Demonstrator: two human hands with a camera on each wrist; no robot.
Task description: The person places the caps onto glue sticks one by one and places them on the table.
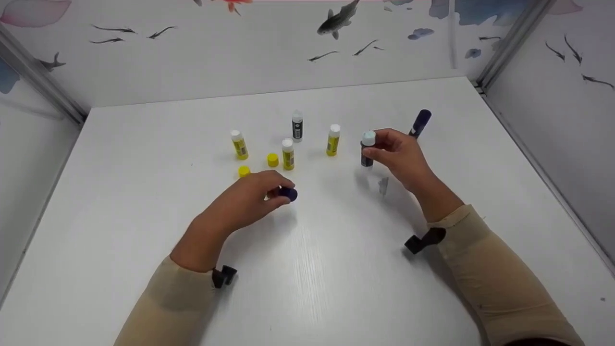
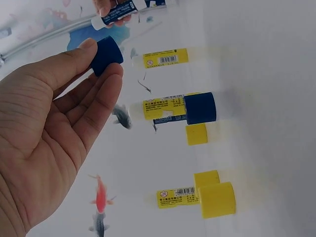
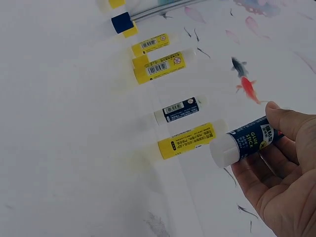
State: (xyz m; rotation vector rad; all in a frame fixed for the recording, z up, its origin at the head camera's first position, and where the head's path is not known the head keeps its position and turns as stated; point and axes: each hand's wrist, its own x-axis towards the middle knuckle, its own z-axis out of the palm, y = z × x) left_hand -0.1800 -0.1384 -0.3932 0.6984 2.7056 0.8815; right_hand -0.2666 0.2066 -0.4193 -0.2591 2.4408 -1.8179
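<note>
My left hand (image 1: 250, 197) pinches a dark blue cap (image 2: 106, 55) between thumb and fingers, above the table. Farther right, my right hand (image 1: 401, 158) grips a dark blue glue stick (image 3: 249, 139) by its side, its white base toward the table; in the head view its pale top (image 1: 368, 138) is uncovered. Beyond my hands, yellow glue sticks (image 1: 333, 141) with white tops stand beside another dark blue one (image 1: 297, 129). Near my left hand are yellow caps (image 1: 273, 160). A second blue cap (image 2: 201, 107) shows in the left wrist view, hidden behind my hand in the head view.
Another dark blue glue stick (image 1: 421, 122) stands behind my right hand, partly covered by it. A grey smudge (image 1: 383, 186) marks the white table (image 1: 307, 269). Panels printed with fish (image 1: 338, 20) enclose the back and sides.
</note>
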